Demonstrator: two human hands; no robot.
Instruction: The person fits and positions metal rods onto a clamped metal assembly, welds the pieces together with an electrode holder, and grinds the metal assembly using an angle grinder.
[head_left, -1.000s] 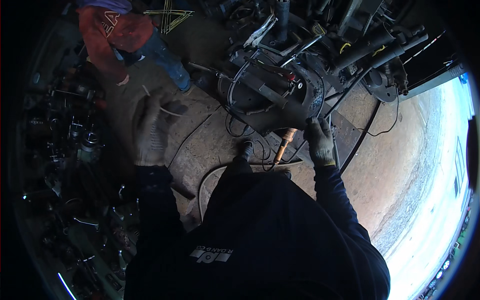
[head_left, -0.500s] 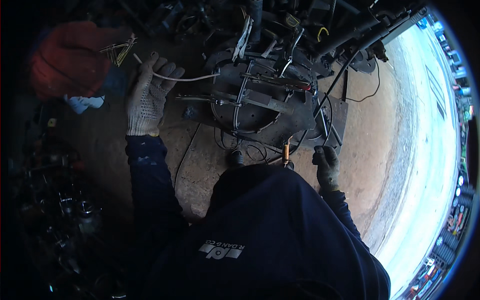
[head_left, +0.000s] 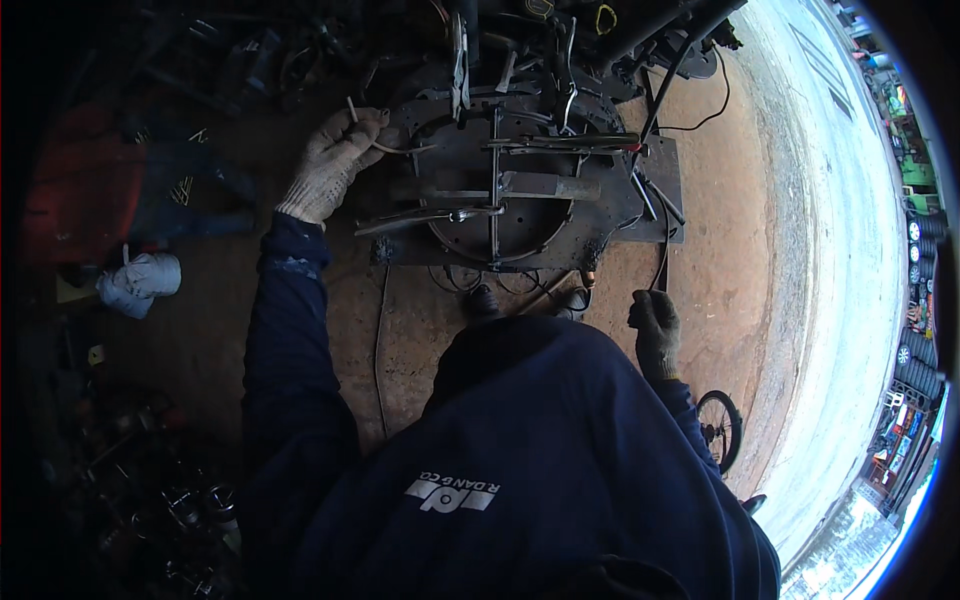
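My left hand, in a pale knitted work glove, is closed on a thin bent welding rod. One end sticks up above the fingers; the other reaches right, over the left edge of a dark metal plate. On this plate lies a round metal frame with a bar across its middle. Locking pliers grip the bar, and more locking pliers stand at the far edge. Lower right, my right hand, in a dark-fingered glove, is closed around a black cable.
A red cloth-like thing and a white bundle lie at the left. Cluttered metal parts fill the lower left. A small wheel stands at the right. Cable runs over the brown floor.
My left hand has turned from spread fingers to a closed grip, tilting the rod's end upward. The view has shifted, bringing the wheel into sight. My right hand stays closed at the cable.
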